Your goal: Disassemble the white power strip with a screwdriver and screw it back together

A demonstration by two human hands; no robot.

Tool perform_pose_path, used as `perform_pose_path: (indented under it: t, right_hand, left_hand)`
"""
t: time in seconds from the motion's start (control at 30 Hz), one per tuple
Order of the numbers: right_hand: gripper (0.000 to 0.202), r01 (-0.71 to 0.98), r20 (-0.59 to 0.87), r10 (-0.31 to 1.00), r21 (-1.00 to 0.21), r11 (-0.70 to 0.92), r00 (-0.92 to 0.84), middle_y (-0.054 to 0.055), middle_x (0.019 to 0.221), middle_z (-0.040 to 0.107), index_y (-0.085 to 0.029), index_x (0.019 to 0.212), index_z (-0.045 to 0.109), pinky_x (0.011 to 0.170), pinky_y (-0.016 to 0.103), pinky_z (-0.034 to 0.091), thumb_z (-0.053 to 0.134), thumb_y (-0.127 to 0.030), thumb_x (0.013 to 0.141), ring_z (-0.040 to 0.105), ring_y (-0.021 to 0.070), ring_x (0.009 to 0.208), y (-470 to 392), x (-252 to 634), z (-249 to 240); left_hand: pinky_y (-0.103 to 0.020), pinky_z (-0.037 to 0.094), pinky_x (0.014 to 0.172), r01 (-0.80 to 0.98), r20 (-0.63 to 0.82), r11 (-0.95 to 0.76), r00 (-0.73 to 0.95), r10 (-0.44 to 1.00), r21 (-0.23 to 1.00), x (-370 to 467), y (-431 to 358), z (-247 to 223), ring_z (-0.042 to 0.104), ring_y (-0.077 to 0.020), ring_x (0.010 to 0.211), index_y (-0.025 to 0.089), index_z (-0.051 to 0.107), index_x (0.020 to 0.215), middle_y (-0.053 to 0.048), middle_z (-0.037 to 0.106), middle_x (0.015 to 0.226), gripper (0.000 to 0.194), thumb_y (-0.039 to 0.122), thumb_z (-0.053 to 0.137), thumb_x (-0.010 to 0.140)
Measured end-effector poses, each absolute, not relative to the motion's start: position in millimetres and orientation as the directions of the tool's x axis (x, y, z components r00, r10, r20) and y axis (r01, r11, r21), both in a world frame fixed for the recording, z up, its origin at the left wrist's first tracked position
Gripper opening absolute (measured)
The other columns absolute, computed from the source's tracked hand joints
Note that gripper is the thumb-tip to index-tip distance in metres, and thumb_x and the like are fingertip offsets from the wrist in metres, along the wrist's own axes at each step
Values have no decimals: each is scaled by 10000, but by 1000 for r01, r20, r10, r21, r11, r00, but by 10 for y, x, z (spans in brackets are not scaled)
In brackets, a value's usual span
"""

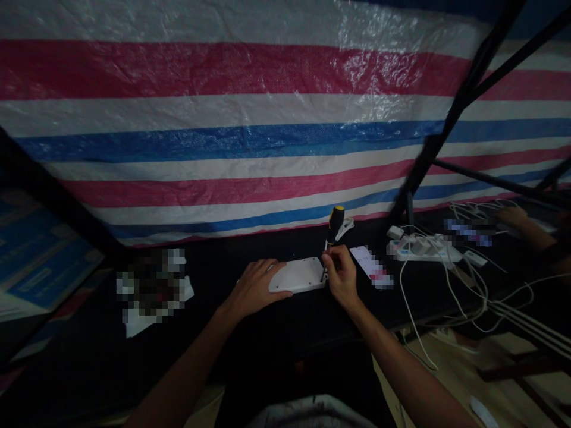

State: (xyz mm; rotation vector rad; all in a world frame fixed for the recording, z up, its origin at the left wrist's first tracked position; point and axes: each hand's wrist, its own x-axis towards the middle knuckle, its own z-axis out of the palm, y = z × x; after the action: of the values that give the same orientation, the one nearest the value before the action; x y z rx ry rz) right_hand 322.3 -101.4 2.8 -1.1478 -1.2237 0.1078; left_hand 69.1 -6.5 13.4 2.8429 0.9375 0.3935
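A flat white plastic case (298, 276) with a rounded left end lies on the black tabletop, several small dark screw holes showing on its upper face. My left hand (252, 289) grips that rounded end, thumb along the near side and fingers over the far side. At the opposite end, my right hand (343, 276) pinches the shaft of a screwdriver (336, 227) with a black and yellow handle. The screwdriver stands nearly upright, its tip down at the case's right end. Whether the tip sits in a screw cannot be made out.
Right of my hand lies a blurred phone-like slab (372, 267), then a white power strip (423, 247) with plugs and tangled cables. Another person's hand (513, 217) is farther right. Blurred items on paper (156, 285) lie left. Striped sheeting (250, 142) hangs behind, between dark metal posts (439, 142).
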Motion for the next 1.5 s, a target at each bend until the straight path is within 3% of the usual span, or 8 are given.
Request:
perform_pose_path:
  t: [0.23,0.6,0.8,0.9,1.0,1.17,1.3,1.5]
  right_hand:
    - [190,451,636,644,-766,459,424,-17,841,531,-238,931,589,682,313,432,696,-375,1009,513,168,730,-1011,3200,22]
    - [269,499,656,675,-733,462,338,42,918,653,-237,974,641,825,361,492,468,-381,1120,641,215,888,-1084,3197,99]
    - [178,527,683,661,-702,479,310,27,911,617,-235,943,654,769,344,476,618,-363,1062,605,199,835,-1062,3206,108]
    - [125,499,659,666,-733,463,349,28,944,658,-243,1063,675,763,342,492,665,-365,1036,626,200,835,-1050,3191,79]
    - [152,466,635,686,-757,459,355,25,920,692,-250,1155,660,815,363,511,590,-360,1076,660,211,859,-1070,3164,75]
    - [152,520,682,664,-704,484,306,58,995,693,-252,1062,688,842,382,514,576,-353,1081,659,235,953,-1092,3163,116]
    - [111,481,655,642,-745,462,398,17,912,626,-241,1014,644,752,338,494,690,-343,1012,612,202,826,-1063,3179,95]
    - [110,495,651,650,-745,448,392,15,905,616,-234,1001,622,789,340,484,597,-328,1053,612,194,834,-1074,3164,48]
  left_hand:
    - [-500,424,1115,569,196,-798,775,601,199,697,-73,147,582,-357,1312,266,591,1495,-112,628,1481,748,706,730,906]
    - [-489,425,1106,567,192,-796,775,603,210,696,-79,175,585,-349,1297,273,581,1500,-104,625,1478,749,712,721,909]
    - [-496,424,1107,557,213,-808,780,589,192,692,-81,159,583,-349,1285,264,569,1510,-112,626,1472,751,712,705,923]
    - [-493,425,1108,551,216,-809,781,586,205,688,-78,153,588,-349,1283,280,569,1511,-104,629,1470,750,708,717,914]
    - [-492,439,1087,553,209,-807,780,589,208,691,-81,171,602,-350,1268,280,578,1502,-108,635,1463,738,704,717,914]
    - [-498,442,1087,561,206,-799,774,598,216,703,-84,190,608,-352,1262,286,591,1491,-107,639,1454,724,696,721,909]
    - [-503,438,1099,565,201,-795,771,604,222,700,-77,175,598,-358,1281,283,594,1491,-106,633,1461,745,710,725,896]
    - [-494,439,1089,554,204,-801,777,595,226,699,-82,163,599,-356,1273,275,586,1495,-107,634,1458,750,704,731,897]
